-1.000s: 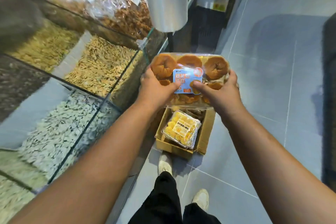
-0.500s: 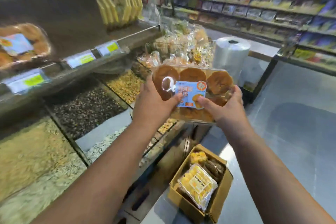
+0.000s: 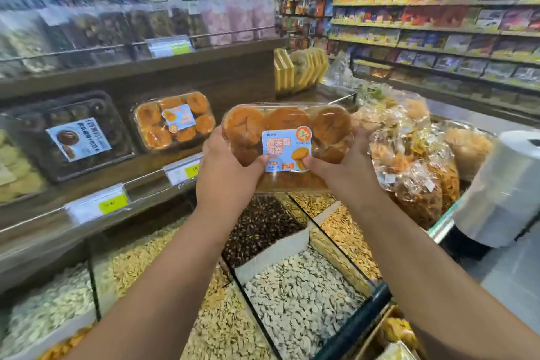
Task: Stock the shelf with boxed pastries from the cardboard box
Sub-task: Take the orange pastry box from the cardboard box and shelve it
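Note:
I hold a clear plastic box of round brown cakes [image 3: 287,123] with a blue label in both hands, level, in front of the wooden shelf [image 3: 140,166]. My left hand [image 3: 225,172] grips its left end and my right hand [image 3: 347,169] its right end, thumbs on the label. A matching box of cakes [image 3: 175,120] leans on the shelf just left of it, beside a dark tray of chocolate pastries [image 3: 73,134]. The cardboard box [image 3: 388,327] shows only as a corner at the bottom right, with yellow pastries inside.
Glass-walled bins of loose seeds [image 3: 295,298] lie below my arms. Bagged snacks [image 3: 415,161] pile up to the right, next to a roll of plastic bags [image 3: 508,184]. Yellow boxes [image 3: 301,67] stand at the shelf's far end. Price tags [image 3: 181,172] line the shelf rail.
My view has swung up from the floor box to the shelf. Both hands have lifted the box of cakes up and toward the shelf, beside the matching box.

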Motion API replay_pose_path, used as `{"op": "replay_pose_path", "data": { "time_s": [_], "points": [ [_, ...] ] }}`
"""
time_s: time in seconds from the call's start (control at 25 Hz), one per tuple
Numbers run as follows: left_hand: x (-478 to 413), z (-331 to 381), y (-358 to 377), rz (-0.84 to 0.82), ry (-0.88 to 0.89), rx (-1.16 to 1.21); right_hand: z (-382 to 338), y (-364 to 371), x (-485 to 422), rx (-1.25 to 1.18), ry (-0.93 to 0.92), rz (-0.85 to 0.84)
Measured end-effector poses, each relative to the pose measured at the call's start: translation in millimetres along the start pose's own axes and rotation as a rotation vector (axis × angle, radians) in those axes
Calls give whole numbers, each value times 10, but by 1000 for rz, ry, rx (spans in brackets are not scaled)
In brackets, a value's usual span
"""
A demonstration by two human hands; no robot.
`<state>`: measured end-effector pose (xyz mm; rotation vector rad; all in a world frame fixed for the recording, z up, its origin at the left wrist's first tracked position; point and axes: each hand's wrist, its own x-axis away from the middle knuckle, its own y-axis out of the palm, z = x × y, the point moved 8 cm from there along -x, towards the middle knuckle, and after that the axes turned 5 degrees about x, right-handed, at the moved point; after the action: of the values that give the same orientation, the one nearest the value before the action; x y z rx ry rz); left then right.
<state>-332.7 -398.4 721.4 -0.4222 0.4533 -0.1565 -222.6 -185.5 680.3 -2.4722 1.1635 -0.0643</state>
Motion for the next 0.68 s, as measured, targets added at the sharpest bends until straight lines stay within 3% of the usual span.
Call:
{"op": "replay_pose_path", "data": {
  "time_s": [0.44, 0.68],
  "points": [
    [-993, -1089, -788, 313, -238, -132, -721, 1912, -934, 73, -177, -288],
    [-1542, -1590, -813, 364, -338, -172, -808, 2703, -1516, 103, -217, -376]
  ]
}}
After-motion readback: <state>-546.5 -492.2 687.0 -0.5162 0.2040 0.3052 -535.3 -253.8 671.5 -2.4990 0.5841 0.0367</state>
